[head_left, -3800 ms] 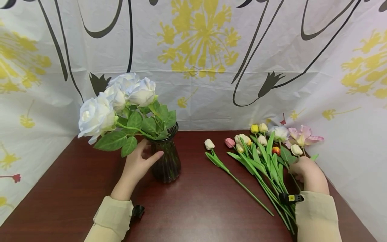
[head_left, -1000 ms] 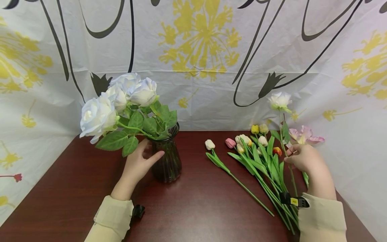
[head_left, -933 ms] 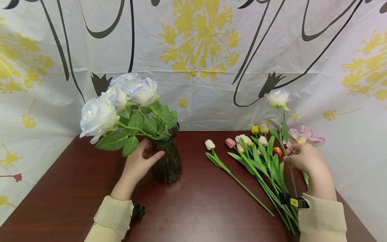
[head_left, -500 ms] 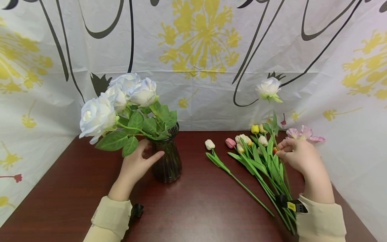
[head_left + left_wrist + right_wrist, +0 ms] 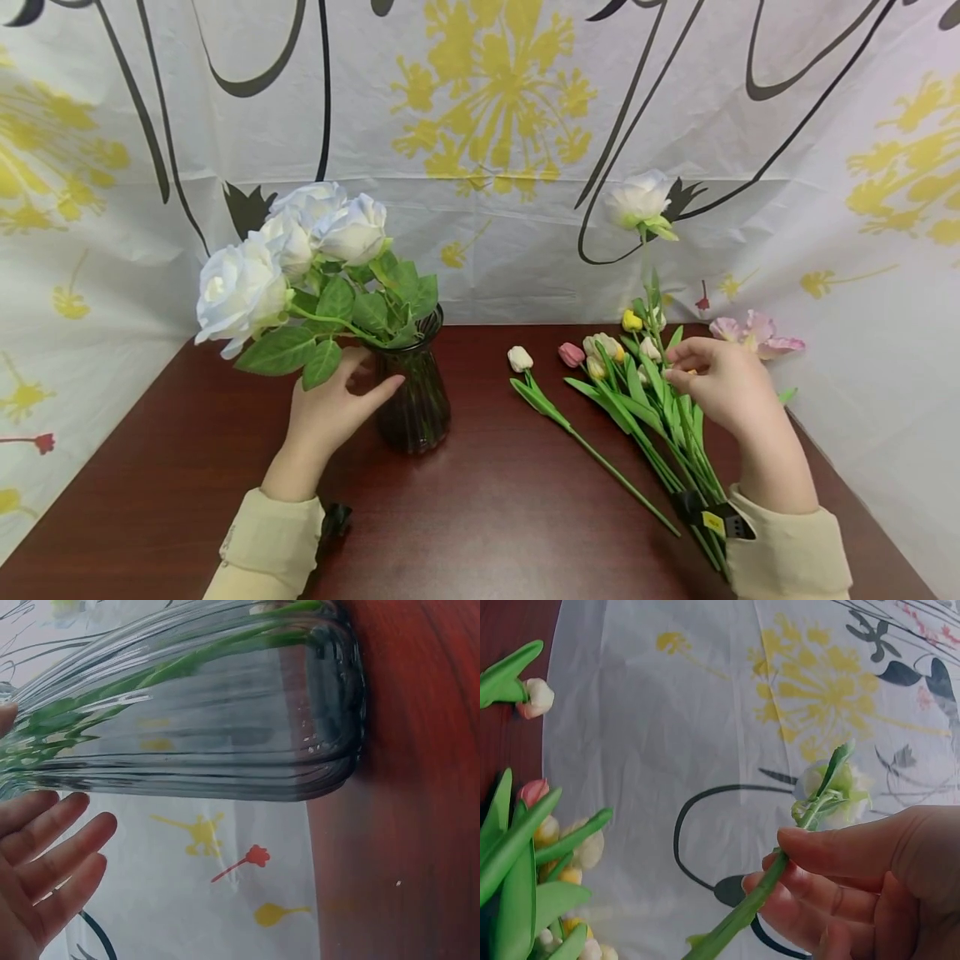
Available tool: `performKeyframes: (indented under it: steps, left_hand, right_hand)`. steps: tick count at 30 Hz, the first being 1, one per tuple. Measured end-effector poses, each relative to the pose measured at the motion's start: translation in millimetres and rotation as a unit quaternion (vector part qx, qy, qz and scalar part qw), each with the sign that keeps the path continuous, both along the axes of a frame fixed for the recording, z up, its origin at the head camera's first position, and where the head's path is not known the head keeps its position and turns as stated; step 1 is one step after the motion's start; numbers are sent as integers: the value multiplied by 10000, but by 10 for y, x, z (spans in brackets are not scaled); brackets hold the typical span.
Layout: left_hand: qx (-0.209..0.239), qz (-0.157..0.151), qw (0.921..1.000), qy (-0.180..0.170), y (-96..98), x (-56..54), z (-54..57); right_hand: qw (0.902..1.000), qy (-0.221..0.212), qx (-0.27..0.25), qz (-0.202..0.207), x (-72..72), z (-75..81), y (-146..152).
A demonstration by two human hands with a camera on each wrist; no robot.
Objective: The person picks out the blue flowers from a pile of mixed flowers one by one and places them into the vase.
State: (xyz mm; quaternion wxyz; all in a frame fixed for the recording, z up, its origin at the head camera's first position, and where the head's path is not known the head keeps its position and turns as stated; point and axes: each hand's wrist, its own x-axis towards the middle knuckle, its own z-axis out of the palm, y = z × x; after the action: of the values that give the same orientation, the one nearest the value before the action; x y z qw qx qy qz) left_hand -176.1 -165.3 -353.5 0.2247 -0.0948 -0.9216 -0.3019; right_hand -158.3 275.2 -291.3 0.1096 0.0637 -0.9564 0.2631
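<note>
My right hand (image 5: 720, 379) pinches the stem of a white rose (image 5: 641, 200) between thumb and fingers, its bloom raised above the other flowers. In the right wrist view the green stem (image 5: 742, 911) runs through the fingertips, with the bloom (image 5: 847, 791) beyond them. My left hand (image 5: 330, 408) is at the neck of a dark ribbed glass vase (image 5: 412, 400), thumb toward the front. Its relaxed fingers (image 5: 75, 855) lie along the glass side in the left wrist view. Several pale blue-white roses (image 5: 243, 287) lean left out of the vase, stems visible inside.
A bunch of tulips (image 5: 648, 408), white, yellow, pink and orange, lies on the right of the dark red table (image 5: 465, 533). One white tulip (image 5: 570, 425) lies apart. A pink flower (image 5: 757, 333) is at the back right. A patterned white cloth (image 5: 480, 267) hangs behind.
My right hand picked the white rose up from among the flowers, then carried it left and upward over the tulips. The left hand has stayed by the vase.
</note>
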Motion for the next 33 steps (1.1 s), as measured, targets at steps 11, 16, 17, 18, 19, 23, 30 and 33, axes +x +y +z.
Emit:
performKeyframes:
  steps: [11, 16, 17, 18, 19, 23, 30, 33]
  left_hand:
    - [99, -780, 9814, 1753, 23, 33, 38]
    - [186, -1664, 9711, 1703, 104, 69, 67]
    - [251, -1779, 9699, 1645, 122, 80, 67]
    - [348, -1895, 9685, 1578, 142, 92, 69]
    - [440, -2015, 9665, 1526, 164, 98, 64]
    - [780, -2391, 9584, 1352, 250, 119, 48]
    - [1239, -2405, 9590, 851, 376, 183, 54]
    - [1532, -2373, 9574, 597, 426, 219, 65]
  right_hand:
    - [9996, 253, -61, 51, 55, 28, -179]
    - [9988, 466, -131, 92, 90, 41, -262]
    - [9984, 541, -122, 97, 98, 44, -282]
    - [9980, 617, -116, 116, 103, 45, -302]
    - [9975, 683, -116, 126, 112, 45, -320]
    - [9963, 824, -194, 155, 145, 52, -403]
    - [9891, 1332, -404, 482, 219, 41, -556]
    - [9869, 1423, -515, 557, 256, 36, -621]
